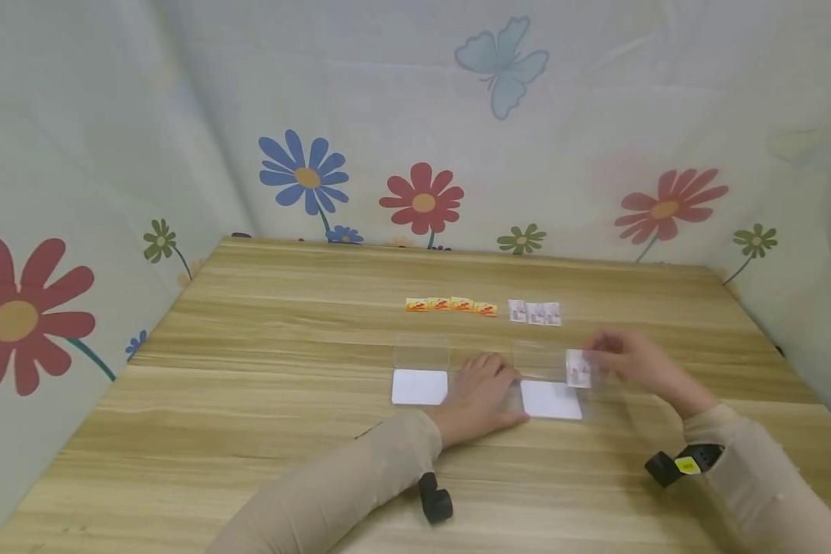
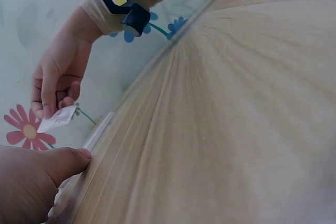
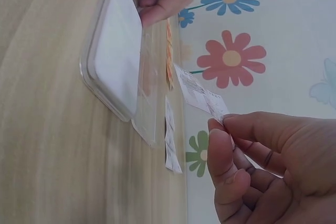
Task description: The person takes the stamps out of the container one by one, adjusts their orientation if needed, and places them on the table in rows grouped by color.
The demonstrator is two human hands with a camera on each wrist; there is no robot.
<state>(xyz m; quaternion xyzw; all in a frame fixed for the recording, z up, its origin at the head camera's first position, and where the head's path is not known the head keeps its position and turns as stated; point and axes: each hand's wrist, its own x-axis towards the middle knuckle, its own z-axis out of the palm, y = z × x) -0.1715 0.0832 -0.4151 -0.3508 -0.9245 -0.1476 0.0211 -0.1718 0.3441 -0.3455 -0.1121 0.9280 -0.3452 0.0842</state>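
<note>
My right hand (image 1: 633, 365) pinches a small white printed slip (image 3: 202, 92) between thumb and fingertips, above the right-hand clear plastic case. That case (image 3: 86, 72) lies with its transparent lid (image 1: 535, 358) folded back and a white surface (image 1: 551, 400) in its base. At the case's left end, my left hand (image 1: 481, 392) holds it, thumb on the near side and a finger at the far side. A second clear case (image 1: 421, 354) with a white base (image 1: 419, 387) lies left of that hand.
Behind the cases lie a row of several yellow-and-red slips (image 1: 450, 305) and three white printed slips (image 1: 535, 313). All rest on a wood-grain table (image 1: 249, 323). A flower-print curtain (image 1: 360, 92) hangs behind and at both sides.
</note>
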